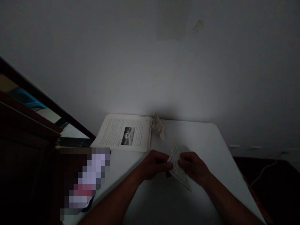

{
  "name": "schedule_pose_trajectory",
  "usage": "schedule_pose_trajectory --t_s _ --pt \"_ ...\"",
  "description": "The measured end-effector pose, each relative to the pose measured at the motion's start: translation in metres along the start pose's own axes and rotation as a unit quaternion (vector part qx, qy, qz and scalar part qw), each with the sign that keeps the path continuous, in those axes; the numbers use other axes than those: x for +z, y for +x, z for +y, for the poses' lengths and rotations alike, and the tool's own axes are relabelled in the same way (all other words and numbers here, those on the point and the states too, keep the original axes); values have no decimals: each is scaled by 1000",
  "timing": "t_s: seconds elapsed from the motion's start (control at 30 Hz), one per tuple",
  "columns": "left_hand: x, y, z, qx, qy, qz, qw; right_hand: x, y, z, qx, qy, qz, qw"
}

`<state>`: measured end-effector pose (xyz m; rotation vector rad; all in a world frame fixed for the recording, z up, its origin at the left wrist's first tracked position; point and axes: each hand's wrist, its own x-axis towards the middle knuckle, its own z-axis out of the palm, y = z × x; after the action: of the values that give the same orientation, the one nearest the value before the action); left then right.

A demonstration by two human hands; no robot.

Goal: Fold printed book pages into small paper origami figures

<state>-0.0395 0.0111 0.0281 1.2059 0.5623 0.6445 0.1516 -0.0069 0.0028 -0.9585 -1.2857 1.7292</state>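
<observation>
Above the white table, a folded piece of printed paper [179,173] is held between my two hands. My left hand [156,165] pinches its left side, thumb on the near face. On the other side, my right hand [193,165] has its fingers closed at the paper's right edge. The paper tapers to a point at the lower right. Just beyond my hands, a folded paper shape [158,126], also printed, rests beside an open book [114,129] with text and a dark picture.
The white table [199,132] stands against a grey wall [131,62]. A phone [86,184], blurred by pixel blocks, lies at its left edge. At far left, a dark-framed opening [49,104] shows blue items. A pale cable [263,172] hangs at the right.
</observation>
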Motion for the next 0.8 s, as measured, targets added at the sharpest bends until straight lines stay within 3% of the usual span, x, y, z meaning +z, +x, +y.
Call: schedule_pose_trajectory --t_s 0.2,0.4,0.57,0.8 --pt "-1 3 0 7 140 97 985 -4 1 -1 4 65 21 998" --pt "1 0 2 1 140 72 987 -1 0 -3 41 105 -22 993" --pt "0 4 0 22 130 110 985 -4 -1 -4 37 63 -31 997" --pt "-1 4 -4 28 91 76 993 -1 -2 -3 41 81 -67 994"
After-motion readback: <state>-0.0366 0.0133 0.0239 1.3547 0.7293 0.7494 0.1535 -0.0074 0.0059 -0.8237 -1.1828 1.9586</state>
